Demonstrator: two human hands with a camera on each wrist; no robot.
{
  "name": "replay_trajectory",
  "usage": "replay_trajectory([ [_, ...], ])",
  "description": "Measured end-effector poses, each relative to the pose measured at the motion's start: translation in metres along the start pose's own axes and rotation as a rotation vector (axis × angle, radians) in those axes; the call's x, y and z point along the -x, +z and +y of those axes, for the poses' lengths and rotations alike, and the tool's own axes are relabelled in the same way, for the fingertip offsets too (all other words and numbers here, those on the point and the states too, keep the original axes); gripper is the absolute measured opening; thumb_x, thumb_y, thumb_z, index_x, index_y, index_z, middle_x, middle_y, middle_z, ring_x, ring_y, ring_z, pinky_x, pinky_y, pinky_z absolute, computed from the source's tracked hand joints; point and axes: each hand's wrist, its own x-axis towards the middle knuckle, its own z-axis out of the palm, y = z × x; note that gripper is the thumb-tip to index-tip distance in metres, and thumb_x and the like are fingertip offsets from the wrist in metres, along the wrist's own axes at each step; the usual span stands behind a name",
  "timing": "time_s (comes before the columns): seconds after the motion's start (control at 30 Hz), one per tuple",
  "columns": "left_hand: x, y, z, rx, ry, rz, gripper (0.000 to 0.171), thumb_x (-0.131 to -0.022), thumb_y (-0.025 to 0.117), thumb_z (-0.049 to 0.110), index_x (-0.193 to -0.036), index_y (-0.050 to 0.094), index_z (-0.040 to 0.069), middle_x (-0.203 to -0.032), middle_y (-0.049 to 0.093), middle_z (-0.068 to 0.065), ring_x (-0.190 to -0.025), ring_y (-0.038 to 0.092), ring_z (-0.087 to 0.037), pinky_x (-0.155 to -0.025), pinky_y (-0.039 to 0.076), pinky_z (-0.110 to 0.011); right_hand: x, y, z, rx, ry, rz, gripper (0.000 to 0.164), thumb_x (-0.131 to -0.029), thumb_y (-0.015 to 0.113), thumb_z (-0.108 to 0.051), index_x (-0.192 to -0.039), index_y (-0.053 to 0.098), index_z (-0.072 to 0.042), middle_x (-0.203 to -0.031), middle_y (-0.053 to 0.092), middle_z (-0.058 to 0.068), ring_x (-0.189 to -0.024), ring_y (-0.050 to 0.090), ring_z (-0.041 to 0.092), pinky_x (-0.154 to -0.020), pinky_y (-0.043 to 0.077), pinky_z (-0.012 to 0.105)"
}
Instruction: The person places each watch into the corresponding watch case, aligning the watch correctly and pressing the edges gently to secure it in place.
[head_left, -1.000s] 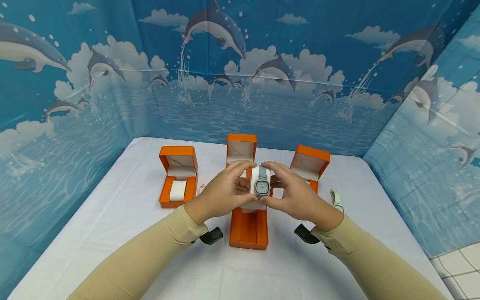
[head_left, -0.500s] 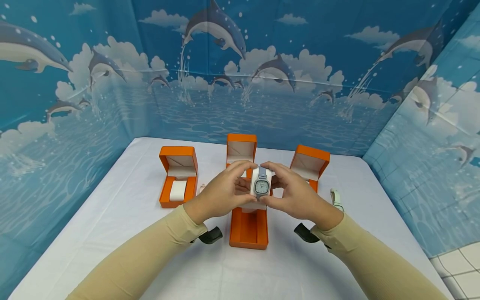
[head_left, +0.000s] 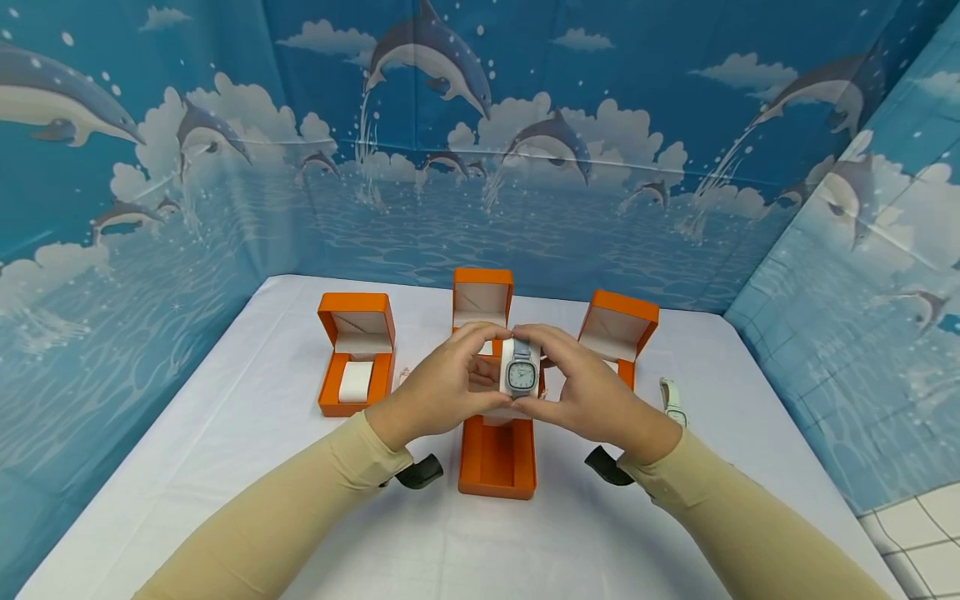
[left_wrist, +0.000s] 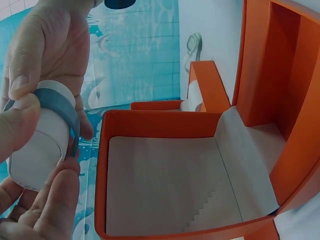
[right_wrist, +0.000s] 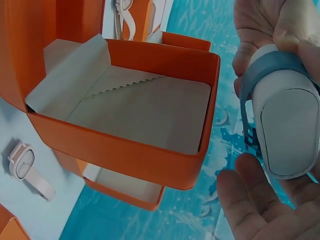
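Note:
A square-faced watch [head_left: 521,375] with a blue-grey strap [left_wrist: 57,105] is wrapped round a white watch cushion [left_wrist: 36,150], held up above the table between both hands. My left hand [head_left: 441,385] holds it from the left, thumb low and index finger at the top. From the right, my right hand [head_left: 592,390] grips it the same way, its fingertips meeting the left ones. The strap's free end [right_wrist: 246,117] hangs off the cushion's side in the right wrist view. Below the hands stands an opened orange watch box [head_left: 497,492] with a bare orange compartment.
Three more opened orange boxes stand behind: a left box [head_left: 337,409] with a white cushion [head_left: 356,382], a middle box [head_left: 483,275] and a right box [head_left: 626,305]. A pale green watch [head_left: 672,396] lies right. A pink watch [right_wrist: 22,162] lies partly behind my left hand.
The watch and cushion have shifted slightly left, and my right hand has moved left with them, its fingers closer over the top. The left hand and boxes stay almost still.

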Motion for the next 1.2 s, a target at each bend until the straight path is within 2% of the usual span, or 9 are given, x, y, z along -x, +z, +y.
replay_trajectory([
  [0.33,0.0,0.0001,0.0001,-0.014,-0.011,-0.007,0.076,-0.092,0.083,0.01,-0.156,0.042,0.01,-0.159,0.04,-0.006,-0.111,0.072,-0.017,-0.098,0.061,-0.041,0.0003,-0.0019,-0.0029,0.018,0.051,0.002,0.082,-0.088,0.088,-0.022,-0.157,0.045,-0.01,-0.154,0.054,0.006,-0.123,0.063,0.019,-0.103,0.058,0.044],
  [0.57,0.0008,-0.0012,0.0005,-0.048,-0.005,-0.007,0.077,-0.091,0.084,0.011,-0.156,0.043,0.011,-0.159,0.041,-0.004,-0.11,0.072,-0.015,-0.095,0.06,-0.025,0.0008,-0.0022,-0.0017,0.025,0.041,-0.006,0.082,-0.089,0.088,-0.023,-0.156,0.045,-0.009,-0.154,0.053,0.007,-0.124,0.062,0.02,-0.104,0.057,0.047],
  [0.9,0.0021,-0.003,0.0013,0.01,-0.02,-0.038,0.078,-0.091,0.084,0.013,-0.156,0.043,0.012,-0.156,0.042,-0.004,-0.109,0.072,-0.013,-0.097,0.062,-0.037,0.0043,-0.0043,0.0002,0.053,0.003,-0.054,0.087,-0.088,0.088,-0.019,-0.16,0.039,-0.007,-0.157,0.049,0.006,-0.128,0.059,0.02,-0.104,0.056,0.046],
  [1.2,0.0041,-0.0013,-0.0003,0.003,-0.043,-0.038,0.08,-0.091,0.085,0.013,-0.157,0.041,0.01,-0.156,0.041,-0.002,-0.107,0.071,-0.011,-0.095,0.061,-0.027,0.0057,-0.0034,-0.0006,0.049,0.01,-0.068,0.086,-0.089,0.087,-0.021,-0.16,0.039,-0.008,-0.157,0.05,0.005,-0.126,0.059,0.017,-0.105,0.056,0.042],
])
